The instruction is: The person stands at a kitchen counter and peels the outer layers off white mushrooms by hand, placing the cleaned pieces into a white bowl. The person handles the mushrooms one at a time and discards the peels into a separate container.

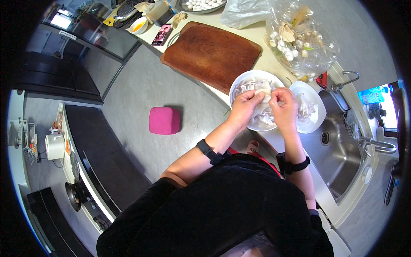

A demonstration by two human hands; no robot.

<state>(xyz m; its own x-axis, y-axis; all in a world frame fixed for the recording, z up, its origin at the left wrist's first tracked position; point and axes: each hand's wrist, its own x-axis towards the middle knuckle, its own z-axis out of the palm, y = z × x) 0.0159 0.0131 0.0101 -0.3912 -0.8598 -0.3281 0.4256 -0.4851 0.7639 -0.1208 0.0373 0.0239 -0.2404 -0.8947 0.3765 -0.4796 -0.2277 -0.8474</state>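
Note:
Over a round white bowl (237, 119), my left hand (243, 105) pinches a pale, wet piece of squid (264, 91) between thumb and fingers. At the right edge of that piece, the fingertips of my right hand (285, 104) are drawn together on it; the exact contact is partly covered by the fingers. More whitish squid pieces (266, 117) with purplish edges lie in the bowl beneath my hands. Just right of it stands a second white bowl (316, 119), squarish, holding a smaller heap of similar pieces (305, 107).
A wooden cutting board (213, 53) lies left of the bowls. Behind are a clear bag of garlic bulbs (297, 48) and a phone (161, 34). The steel sink (340, 160) is to the right. A pink stool (163, 120) stands on the floor.

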